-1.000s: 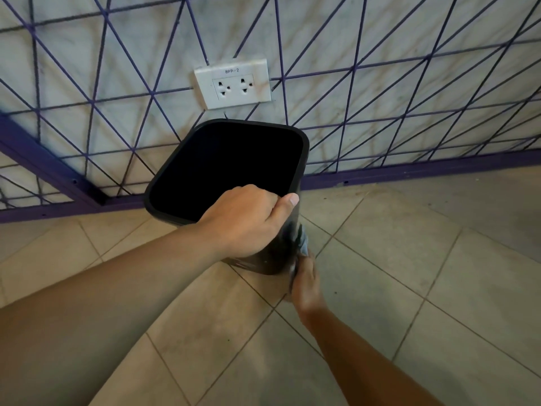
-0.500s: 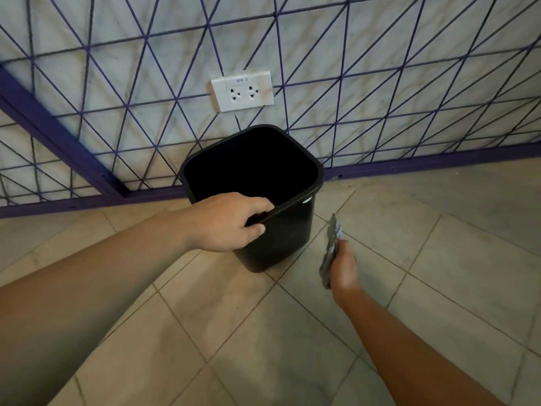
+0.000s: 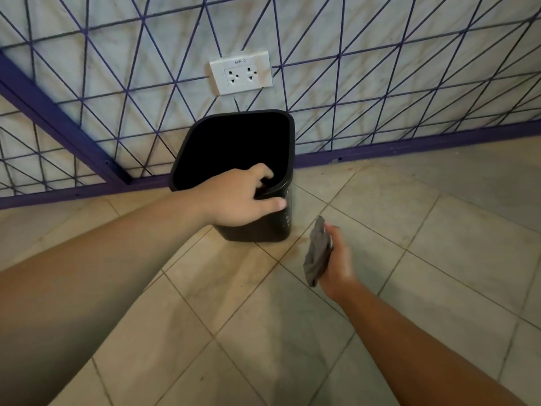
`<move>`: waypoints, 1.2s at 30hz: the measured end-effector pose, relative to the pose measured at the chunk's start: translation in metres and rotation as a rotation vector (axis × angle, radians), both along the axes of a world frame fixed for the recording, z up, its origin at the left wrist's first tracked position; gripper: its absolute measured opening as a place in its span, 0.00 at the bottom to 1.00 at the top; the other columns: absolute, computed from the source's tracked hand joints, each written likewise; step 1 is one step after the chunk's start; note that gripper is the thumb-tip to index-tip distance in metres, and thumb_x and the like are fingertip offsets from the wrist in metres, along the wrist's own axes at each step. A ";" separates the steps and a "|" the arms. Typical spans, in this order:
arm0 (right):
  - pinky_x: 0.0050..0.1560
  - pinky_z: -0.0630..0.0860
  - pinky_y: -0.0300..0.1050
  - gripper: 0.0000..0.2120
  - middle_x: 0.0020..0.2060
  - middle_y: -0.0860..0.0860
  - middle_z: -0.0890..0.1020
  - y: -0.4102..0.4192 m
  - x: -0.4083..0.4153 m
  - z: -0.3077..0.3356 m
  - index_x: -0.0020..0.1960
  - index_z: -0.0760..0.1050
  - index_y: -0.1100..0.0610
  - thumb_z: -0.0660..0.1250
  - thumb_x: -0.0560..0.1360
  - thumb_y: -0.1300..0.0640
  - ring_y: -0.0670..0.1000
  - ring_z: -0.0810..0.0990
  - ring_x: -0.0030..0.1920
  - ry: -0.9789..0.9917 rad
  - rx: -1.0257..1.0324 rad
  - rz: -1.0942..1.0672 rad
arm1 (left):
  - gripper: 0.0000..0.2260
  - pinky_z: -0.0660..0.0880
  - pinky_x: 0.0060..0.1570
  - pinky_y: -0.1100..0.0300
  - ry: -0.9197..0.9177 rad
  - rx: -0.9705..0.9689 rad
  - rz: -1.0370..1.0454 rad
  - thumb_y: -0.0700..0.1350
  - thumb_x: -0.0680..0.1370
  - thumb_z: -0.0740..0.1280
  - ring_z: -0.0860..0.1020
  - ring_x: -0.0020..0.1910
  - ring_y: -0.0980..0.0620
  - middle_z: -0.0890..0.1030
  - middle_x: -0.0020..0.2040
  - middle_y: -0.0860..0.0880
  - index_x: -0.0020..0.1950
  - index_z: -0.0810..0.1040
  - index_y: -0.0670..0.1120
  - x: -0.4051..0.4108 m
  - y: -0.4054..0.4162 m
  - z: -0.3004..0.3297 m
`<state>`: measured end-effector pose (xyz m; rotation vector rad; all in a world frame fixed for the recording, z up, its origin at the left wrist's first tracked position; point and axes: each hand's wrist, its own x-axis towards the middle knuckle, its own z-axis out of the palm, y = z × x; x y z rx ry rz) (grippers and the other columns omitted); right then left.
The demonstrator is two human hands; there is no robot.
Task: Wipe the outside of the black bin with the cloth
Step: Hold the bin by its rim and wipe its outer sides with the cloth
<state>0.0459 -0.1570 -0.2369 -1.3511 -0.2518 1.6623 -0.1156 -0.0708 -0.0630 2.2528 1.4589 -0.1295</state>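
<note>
The black bin stands on the tiled floor close to the wall, under a white socket. The left hand clamps its near rim — fingers curled inside, thumb along the outer wall. The right hand is closed around a bunched grey cloth, held off the bin, just beside its lower right corner and not touching it.

The main risk is probably the bin itself: it looks light, so a firm push from the cloth could tilt or slide it toward the wall if the left grip slackens. The cloth is wadded — only a narrow edge would meet the plastic, likely leaving streaks or missed strips. The side facing the wall is hidden and could go unwiped unless the bin is turned.
</note>
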 end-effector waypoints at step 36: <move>0.90 0.65 0.61 0.57 0.91 0.53 0.64 0.083 -0.101 -0.020 0.92 0.64 0.52 0.63 0.69 0.23 0.58 0.65 0.90 0.123 -0.043 -0.443 | 0.25 0.70 0.36 0.52 -0.032 0.156 -0.192 0.60 0.82 0.46 0.75 0.30 0.51 0.75 0.29 0.50 0.34 0.71 0.50 0.009 0.011 -0.036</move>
